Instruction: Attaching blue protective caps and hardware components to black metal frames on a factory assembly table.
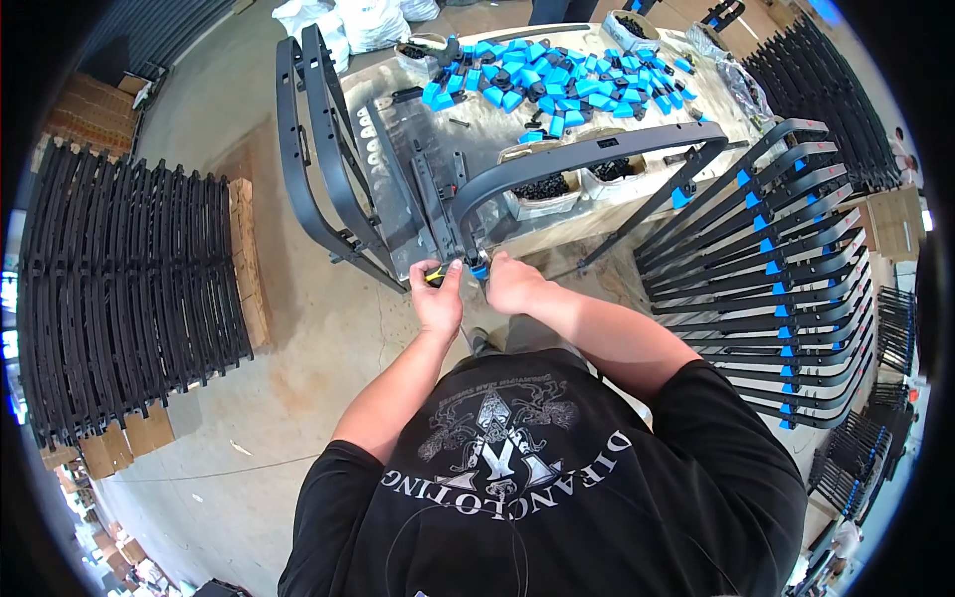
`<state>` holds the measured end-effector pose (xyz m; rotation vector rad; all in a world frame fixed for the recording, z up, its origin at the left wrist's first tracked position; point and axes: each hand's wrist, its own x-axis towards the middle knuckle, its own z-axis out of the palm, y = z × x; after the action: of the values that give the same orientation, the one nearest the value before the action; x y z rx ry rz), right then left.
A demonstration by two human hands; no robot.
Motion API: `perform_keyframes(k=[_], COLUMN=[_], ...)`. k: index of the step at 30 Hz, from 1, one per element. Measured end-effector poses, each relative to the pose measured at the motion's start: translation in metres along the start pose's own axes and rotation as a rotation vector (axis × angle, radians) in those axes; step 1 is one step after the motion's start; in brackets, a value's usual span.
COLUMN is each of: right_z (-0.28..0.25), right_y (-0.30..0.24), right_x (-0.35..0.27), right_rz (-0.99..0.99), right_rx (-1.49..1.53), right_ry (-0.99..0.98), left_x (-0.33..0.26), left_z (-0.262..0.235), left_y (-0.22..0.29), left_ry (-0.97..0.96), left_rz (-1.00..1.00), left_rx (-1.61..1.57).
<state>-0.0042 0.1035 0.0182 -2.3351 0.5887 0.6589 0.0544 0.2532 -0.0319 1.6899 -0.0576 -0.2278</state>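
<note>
My left hand (438,297) is closed around a tool with a yellow-and-black handle (435,277); its working end is hidden. Just to its right, my right hand (512,285) is closed beside a blue plastic piece (480,271) at the near end of a curved black metal frame (587,154). What its fingers grip is hidden. The frame arches from my hands over the near side of the workbench (408,149) and away to the right. Narrow black bars (433,199) lie on the bench just beyond my hands.
Many blue plastic pieces (557,80) are heaped on the bench. Tubs of small black parts (542,189) stand at its near edge. Two black frames (318,149) lean at the left. Stacked frames (129,289) fill the far left; a row with blue pieces (766,279) stands right.
</note>
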Motion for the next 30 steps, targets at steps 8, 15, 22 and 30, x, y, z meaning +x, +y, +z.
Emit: perform_keyframes(k=[8,15,22,30], right_z=[-0.009,-0.056,-0.058,-0.018], right_y=[0.006,-0.031,-0.041,-0.026], right_x=[-0.005,-0.035,-0.039,-0.021], right_rz=[-0.075,0.171,0.184,0.029], right_rx=[0.010,0.919,0.785,0.213], right_ry=[-0.017,-0.401,-0.434,-0.009], left_x=[0.000,-0.001,0.004,0.004], left_z=[0.002,-0.011,-0.018,-0.008], left_y=[0.007,0.003,-0.002,0.012], left_ry=[-0.043,-0.003,0.027,0.014], left_rz=[-0.052,-0.058,-0.043,0.015], left_rx=[-0.042,-0.109,0.040,-0.058])
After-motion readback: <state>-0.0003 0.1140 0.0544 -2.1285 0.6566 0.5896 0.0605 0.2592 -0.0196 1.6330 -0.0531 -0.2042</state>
